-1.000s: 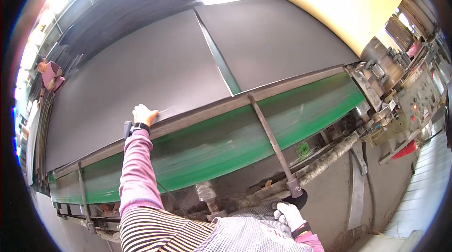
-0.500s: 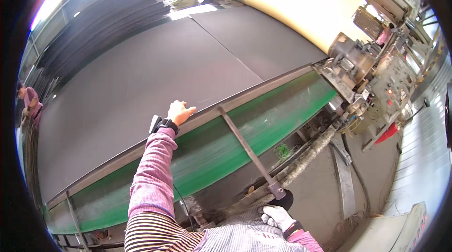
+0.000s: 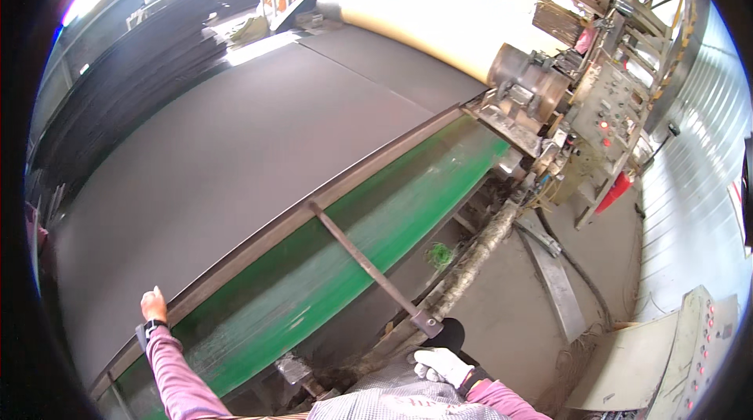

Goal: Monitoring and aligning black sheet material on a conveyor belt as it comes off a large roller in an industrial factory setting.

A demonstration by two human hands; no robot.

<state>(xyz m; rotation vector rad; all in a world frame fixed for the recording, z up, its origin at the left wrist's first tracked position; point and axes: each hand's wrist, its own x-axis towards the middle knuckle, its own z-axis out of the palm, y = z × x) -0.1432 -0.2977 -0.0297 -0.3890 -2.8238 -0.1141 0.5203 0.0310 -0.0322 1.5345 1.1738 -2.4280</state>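
Observation:
A wide dark grey sheet point(image 3: 204, 161) lies on a long conveyor bed, with a thin seam crossing it toward the far end. My left hand point(image 3: 154, 305), bare and with a dark band at the wrist, is at the sheet's near edge by the metal rail point(image 3: 259, 236). Its fingers look curled; whether they pinch the sheet's edge is hidden. My right hand point(image 3: 443, 365) wears a white glove and rests at my waist with bent fingers, beside a black round pad point(image 3: 449, 334). What it holds, if anything, cannot be seen.
Below the rail runs a green belt point(image 3: 314, 294), crossed by a metal bar point(image 3: 365, 267). A large yellowish sheet point(image 3: 447, 4) slopes over a roller at the far end. Machinery with a control panel point(image 3: 608, 118) stands right; another panel point(image 3: 698, 353) is at lower right.
My left hand has moved left and nearer along the rail, its fingers going from spread to curled. The sheet's seam sits closer to the right-end machinery. The view has turned; my right hand stays at my waist.

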